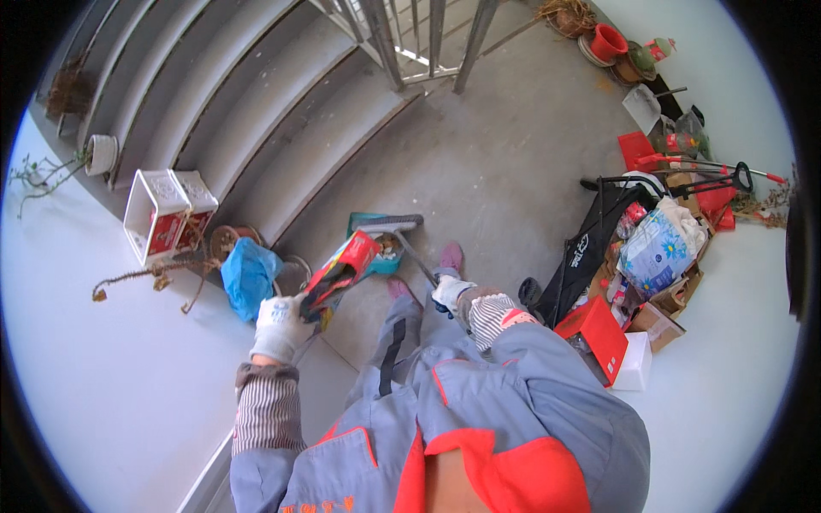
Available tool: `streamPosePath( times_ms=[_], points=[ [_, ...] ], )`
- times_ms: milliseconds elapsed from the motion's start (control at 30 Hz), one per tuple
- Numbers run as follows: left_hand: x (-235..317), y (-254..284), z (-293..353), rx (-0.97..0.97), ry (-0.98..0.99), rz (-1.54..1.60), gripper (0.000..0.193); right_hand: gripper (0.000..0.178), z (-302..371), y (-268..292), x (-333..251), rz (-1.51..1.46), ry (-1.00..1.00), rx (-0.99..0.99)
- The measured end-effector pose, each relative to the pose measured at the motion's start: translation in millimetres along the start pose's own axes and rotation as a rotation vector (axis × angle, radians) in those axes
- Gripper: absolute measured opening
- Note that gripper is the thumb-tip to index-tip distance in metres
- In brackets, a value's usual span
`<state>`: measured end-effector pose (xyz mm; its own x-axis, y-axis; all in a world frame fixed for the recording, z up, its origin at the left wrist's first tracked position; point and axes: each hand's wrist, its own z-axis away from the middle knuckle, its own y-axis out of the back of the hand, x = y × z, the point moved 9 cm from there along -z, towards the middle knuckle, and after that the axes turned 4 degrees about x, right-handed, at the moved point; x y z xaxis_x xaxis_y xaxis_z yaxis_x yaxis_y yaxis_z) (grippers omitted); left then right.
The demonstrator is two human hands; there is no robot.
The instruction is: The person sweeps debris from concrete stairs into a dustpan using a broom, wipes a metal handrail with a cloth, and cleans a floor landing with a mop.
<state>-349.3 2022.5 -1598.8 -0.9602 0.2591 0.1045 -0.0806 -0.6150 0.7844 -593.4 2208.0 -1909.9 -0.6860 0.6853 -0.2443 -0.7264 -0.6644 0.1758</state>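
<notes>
My left hand (282, 327), in a white glove, is closed around a red and black printed packet (344, 272), held up in front of me. My right hand (451, 295), gloved in white with dark fingers, grips the handle of a broom (416, 261). The grey broom head (389, 223) rests across a teal dustpan (366, 217) on the floor, just ahead of my feet. Light and brown bits of litter (389, 246) lie in the dustpan. The packet covers part of the dustpan, and its handle is hidden.
Grey stairs (282, 111) rise at the left, with a metal railing (432, 43) ahead. A blue plastic bag (250, 275), dried plant pots and a white crate (158, 218) line the left wall. Bags, boxes and a folded black cart (577, 252) crowd the right wall.
</notes>
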Motion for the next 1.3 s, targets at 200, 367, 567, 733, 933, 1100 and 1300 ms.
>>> streamPosePath(
  times_ms=[200, 367, 567, 733, 933, 1100, 1300],
  points=[
    [-14.6, -9.9, 29.8, -0.007, 0.024, 0.028, 0.041, 0.036, 86.3, -52.3, 4.2, -0.196, 0.016, -0.085],
    [-24.3, -51.1, 55.3, -0.022, -0.024, 0.017, 0.047, 0.038, 160.5, -48.2, 27.8, -0.132, 0.052, 0.043],
    [-5.5, -61.2, 91.4, 0.141, -0.091, 0.038, 0.047, 0.040, 213.8, -66.1, 90.1, -0.599, 0.157, 0.123],
    [48.8, -40.2, 109.9, 0.223, -0.129, 0.103, 0.046, 0.015, 257.7, -67.5, 170.6, -1.365, -0.055, -0.070],
    [161.6, 4.6, 98.8, 0.271, -0.159, 0.161, 0.046, 0.013, 292.2, 17.4, 245.9, -1.665, -0.008, -0.101],
    [262.5, 46.3, 58.3, 0.348, -0.230, 0.156, 0.047, 0.008, 278.9, 102.4, 307.9, -1.739, 0.054, -0.039],
    [380.9, 110.6, 1.8, 0.430, -0.353, 0.150, 0.048, 0.009, 274.4, 232.4, 347.0, -1.725, 0.138, 0.023]
  ],
)
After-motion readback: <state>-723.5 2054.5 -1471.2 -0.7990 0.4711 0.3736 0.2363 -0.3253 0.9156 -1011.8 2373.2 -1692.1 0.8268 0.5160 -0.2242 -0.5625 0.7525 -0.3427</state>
